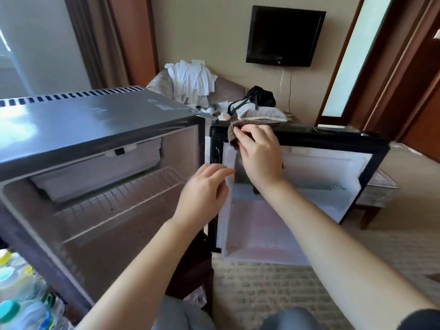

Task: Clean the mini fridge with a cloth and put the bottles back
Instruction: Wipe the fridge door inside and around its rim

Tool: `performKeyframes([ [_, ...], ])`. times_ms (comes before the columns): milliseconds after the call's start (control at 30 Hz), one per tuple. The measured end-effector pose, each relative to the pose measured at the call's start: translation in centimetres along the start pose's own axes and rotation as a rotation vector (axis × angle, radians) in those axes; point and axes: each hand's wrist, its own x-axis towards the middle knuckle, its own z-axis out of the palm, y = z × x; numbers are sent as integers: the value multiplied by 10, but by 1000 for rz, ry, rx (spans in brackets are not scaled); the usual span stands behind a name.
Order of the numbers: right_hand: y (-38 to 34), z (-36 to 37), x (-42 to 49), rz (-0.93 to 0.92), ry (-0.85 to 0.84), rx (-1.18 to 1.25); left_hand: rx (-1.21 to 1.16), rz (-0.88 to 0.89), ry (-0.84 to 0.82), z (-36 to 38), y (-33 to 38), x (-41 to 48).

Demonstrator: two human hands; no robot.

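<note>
The mini fridge [78, 120] stands open at the left, its grey inside bare apart from a wire shelf [114, 198]. Its door [316, 163] is swung wide to the right, white lining facing me. My right hand [259, 156] grips a brown cloth [232, 133] against the door's upper inner corner near the hinge. My left hand [204, 189] reaches to the white door seal just below, fingers relaxed and touching its edge. Several plastic bottles [16, 296] with green and yellow caps lie at the bottom left, beside the fridge.
A sofa [226, 91] with white towels [190, 79], a black bag [259, 96] and a cushion stands behind the door. A wall television [283, 35] hangs above. A low wooden table [376, 196] sits right of the door. Patterned carpet [273, 289] lies in front.
</note>
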Motion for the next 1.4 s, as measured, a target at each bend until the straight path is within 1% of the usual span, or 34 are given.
performKeyframes([
  [100,-6,11,-6,16,33,12,78,-133,121,-37,-21,26],
  [167,1,7,-9,-20,47,58,134,-161,145,-53,-32,46],
  [233,9,6,-20,-70,17,99,189,-183,105,-59,-44,62],
  [300,10,7,-39,-93,-95,153,239,-201,54,-55,-59,69],
  [367,5,6,-51,-54,-173,212,291,-195,1,-47,-67,63],
  [433,-2,3,-42,-24,-126,232,335,-120,2,-40,-71,50],
  [533,-13,5,2,15,38,252,397,-27,121,-50,-77,47],
  [600,-21,14,16,31,49,226,434,-92,142,-61,-78,54],
  [667,-26,24,8,37,41,195,439,-171,132,-67,-84,57],
  [733,-27,26,-1,50,52,206,506,-137,128,-65,-90,54],
  [800,-23,23,-5,17,70,202,572,-95,147,-61,-94,50],
  [900,-4,14,-11,-12,70,136,549,-125,201,-56,-92,53],
  [967,19,5,-19,67,83,79,540,-132,216,-54,-92,52],
  [1033,41,-7,-23,205,111,57,541,-113,221,-53,-95,51],
  [1100,50,-12,-24,323,137,61,545,-100,237,-52,-97,50],
  [1133,48,-11,-25,349,135,74,545,-97,249,-51,-97,51],
  [1200,31,0,-25,338,94,123,541,-105,264,-49,-96,51],
  [1333,-15,29,-31,223,30,209,557,-100,289,-47,-98,51],
  [1400,-17,32,-30,166,4,238,575,-84,297,-46,-100,51],
])
